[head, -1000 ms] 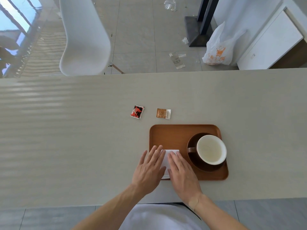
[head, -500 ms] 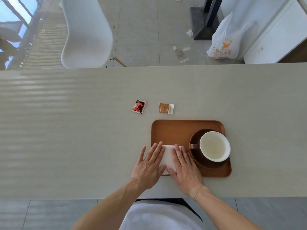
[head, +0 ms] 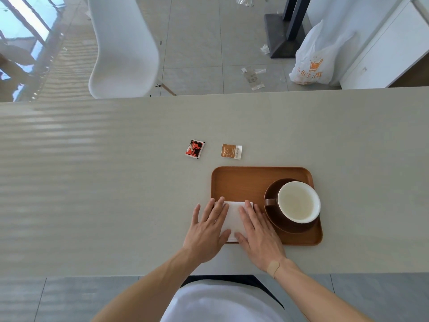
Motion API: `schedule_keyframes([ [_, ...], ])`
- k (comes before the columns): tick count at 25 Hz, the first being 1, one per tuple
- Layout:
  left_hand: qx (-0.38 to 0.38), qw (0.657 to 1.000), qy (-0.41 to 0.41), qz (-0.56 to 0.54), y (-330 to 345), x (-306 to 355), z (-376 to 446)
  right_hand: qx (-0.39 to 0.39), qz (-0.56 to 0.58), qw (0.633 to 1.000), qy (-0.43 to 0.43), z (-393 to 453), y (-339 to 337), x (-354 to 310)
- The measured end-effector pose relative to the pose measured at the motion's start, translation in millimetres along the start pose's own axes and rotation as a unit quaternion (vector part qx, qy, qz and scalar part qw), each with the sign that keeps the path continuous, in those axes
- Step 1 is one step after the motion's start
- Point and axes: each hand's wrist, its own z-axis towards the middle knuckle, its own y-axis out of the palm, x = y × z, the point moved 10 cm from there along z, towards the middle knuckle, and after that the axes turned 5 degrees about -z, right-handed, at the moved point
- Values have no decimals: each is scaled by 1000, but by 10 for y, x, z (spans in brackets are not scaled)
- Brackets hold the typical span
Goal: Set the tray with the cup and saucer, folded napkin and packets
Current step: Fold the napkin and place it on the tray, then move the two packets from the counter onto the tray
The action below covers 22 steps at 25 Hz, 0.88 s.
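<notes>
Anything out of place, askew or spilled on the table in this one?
Nothing spilled or damaged. The red packet and brown packet lie on the table beyond the tray, not on it. The left hand and right hand lie flat on the folded napkin; the cup sits upright on its saucer.

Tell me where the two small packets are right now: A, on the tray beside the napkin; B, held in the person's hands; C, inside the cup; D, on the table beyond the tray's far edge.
D: the red packet and the brown packet lie on the bare table, beyond the far edge of the tray, while the left hand and right hand rest flat on the napkin.
</notes>
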Motion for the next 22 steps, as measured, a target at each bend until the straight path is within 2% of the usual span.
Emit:
schedule_keyframes([
  [3,63,997,-11,-42,-117,-43,-151,31,28,999,4,-159,-58,30],
  [7,133,990,38,-37,-176,-17,-351,80,15,997,-8,-394,-95,110],
  [12,145,987,66,-20,-202,2,-402,115,-10,992,-48,-463,-84,200],
  [16,117,991,66,-15,-228,20,-358,150,-13,987,-63,-462,-143,221],
  [22,115,989,88,-8,-227,16,-352,162,-23,984,-71,-473,-208,201],
])
